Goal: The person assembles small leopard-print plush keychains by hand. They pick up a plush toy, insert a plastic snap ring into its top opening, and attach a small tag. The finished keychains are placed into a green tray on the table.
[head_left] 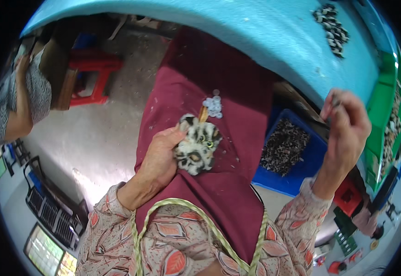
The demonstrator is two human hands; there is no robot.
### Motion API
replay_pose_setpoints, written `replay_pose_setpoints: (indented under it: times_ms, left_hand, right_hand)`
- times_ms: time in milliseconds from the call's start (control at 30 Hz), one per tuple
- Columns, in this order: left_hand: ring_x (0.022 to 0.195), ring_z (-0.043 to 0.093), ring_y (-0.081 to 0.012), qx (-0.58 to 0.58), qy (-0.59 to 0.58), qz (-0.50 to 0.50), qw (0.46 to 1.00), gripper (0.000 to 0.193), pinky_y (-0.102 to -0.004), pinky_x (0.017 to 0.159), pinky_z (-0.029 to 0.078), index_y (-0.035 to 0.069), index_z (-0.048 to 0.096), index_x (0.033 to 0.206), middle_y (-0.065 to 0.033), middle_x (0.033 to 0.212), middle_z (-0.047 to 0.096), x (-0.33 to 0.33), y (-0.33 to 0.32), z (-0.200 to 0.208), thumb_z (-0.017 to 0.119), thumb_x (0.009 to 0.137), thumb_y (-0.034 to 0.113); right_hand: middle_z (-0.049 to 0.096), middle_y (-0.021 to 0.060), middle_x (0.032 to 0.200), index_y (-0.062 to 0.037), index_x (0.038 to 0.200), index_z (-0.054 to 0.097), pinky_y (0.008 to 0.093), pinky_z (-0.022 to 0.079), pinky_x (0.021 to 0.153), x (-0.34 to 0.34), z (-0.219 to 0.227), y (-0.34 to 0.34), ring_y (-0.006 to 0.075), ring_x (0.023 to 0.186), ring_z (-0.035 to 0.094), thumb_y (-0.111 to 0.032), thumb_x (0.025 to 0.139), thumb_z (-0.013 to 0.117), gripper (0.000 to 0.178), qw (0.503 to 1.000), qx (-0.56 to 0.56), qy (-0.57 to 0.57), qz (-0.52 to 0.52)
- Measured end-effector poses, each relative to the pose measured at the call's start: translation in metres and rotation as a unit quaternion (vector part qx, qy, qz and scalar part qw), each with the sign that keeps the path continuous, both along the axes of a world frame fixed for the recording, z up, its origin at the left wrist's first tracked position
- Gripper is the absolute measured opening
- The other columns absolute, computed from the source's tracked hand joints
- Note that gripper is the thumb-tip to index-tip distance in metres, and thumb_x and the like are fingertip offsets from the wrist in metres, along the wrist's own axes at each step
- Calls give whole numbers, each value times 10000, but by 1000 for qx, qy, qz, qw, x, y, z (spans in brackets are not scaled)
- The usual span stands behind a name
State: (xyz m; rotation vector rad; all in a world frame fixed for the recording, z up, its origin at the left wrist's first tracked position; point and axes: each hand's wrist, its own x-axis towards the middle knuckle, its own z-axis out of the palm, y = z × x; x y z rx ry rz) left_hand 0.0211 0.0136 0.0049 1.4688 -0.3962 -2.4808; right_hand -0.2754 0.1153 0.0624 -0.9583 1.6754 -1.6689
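Observation:
My left hand [158, 154] grips a small furry plush piece [196, 154] by its left edge, over my lap. It is cream with black patches and has two shiny yellow-green eyes on its right half. My right hand [350, 122] is raised well off to the right, thumb and fingertips pressed together; what they pinch is too small and blurred to make out. Just beyond the plush piece, several small translucent white discs [214, 106] lie on my maroon apron [200, 69], beside a narrow tan stick-like thing [203, 114] partly hidden by the plush.
A light blue covered table [274, 32] curves across the far side, bearing a pile of black-and-white furry pieces [331, 30]. Below it sits a blue bin [274, 184] of dark-and-white bits; a green tray [386, 83] stands right. At left are a red stool [97, 76] and another person's arm [21, 106].

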Motion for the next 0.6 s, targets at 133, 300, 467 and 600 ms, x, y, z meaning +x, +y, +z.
replay_pose_setpoints:
  times_ms: [133, 300, 467, 600]
  left_hand:
    - [823, 656, -173, -1, -5, -3, 1000, 249, -295, 770, 535, -36, 611, 1059, -100, 969, 677, 6, 1, -1, 483, 957, 151]
    - [753, 629, -119, -55, -26, 0, 998, 246, -247, 701, 515, 0, 644, 1022, -63, 908, 676, -4, 6, 5, 543, 948, 212]
    - [675, 498, -40, -133, -55, -50, 988, 211, -211, 613, 423, 29, 645, 876, 24, 775, 587, 2, 9, -5, 587, 934, 223]
    - [682, 444, -35, -169, -89, -64, 980, 199, -215, 611, 386, 39, 625, 817, 47, 754, 515, 0, 11, -4, 608, 922, 208]
  right_hand:
    - [637, 154, 882, 62, 851, 670, 228, 507, 582, 72, -21, -3, 145, 653, 623, 82, 739, 614, 127, 982, 68, -142, 105]
    - [666, 68, 833, 20, 923, 667, 208, 531, 672, 130, -42, -7, 111, 756, 654, 95, 746, 676, 193, 956, 130, -225, 139]
    - [650, 94, 874, 61, 938, 649, 213, 540, 711, 147, -50, -8, 117, 801, 640, 117, 742, 683, 206, 945, 146, -250, 151]
    - [656, 69, 865, 45, 945, 652, 202, 531, 706, 151, -55, -9, 95, 788, 637, 110, 745, 687, 212, 950, 157, -221, 155]
